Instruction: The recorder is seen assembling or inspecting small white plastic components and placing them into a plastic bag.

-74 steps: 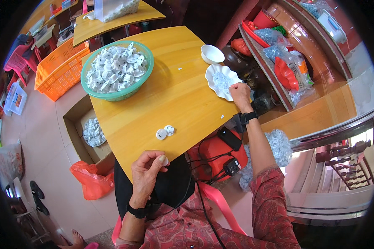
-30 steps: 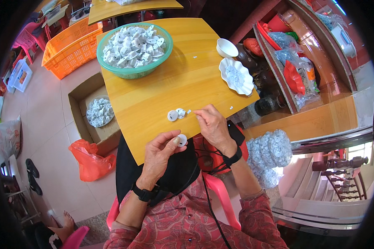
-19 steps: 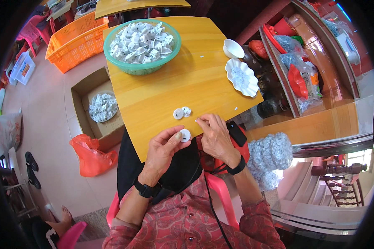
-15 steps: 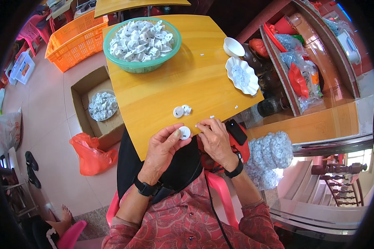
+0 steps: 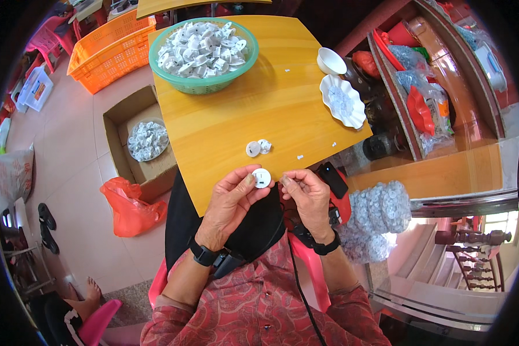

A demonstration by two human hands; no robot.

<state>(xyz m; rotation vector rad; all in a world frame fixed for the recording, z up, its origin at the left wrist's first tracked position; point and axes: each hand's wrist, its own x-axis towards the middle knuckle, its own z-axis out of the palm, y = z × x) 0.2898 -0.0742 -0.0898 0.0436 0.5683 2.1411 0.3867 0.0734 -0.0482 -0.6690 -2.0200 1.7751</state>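
My left hand (image 5: 229, 203) pinches a small round white plastic part (image 5: 262, 177) just over the near edge of the yellow wooden table (image 5: 282, 98). My right hand (image 5: 307, 195) is right beside it, its fingertips closed on something tiny that is too small to make out. Two more white round parts (image 5: 258, 147) lie on the table a little beyond my hands. A green basket (image 5: 203, 84) heaped with several white parts stands at the table's far left. A white scalloped dish (image 5: 342, 101) and a small white bowl (image 5: 331, 60) sit at the far right.
A cardboard box (image 5: 134, 172) holding a dish of white parts stands on the floor to the left, with an orange bag (image 5: 129, 205) and an orange crate (image 5: 102, 51) nearby. Cluttered wooden shelves (image 5: 427, 86) rise at the right. A bag of white parts (image 5: 375, 219) hangs by my right elbow.
My right hand came back from the scalloped dish to the near table edge and met my left hand, which lifted the white part. The view has shifted slightly.
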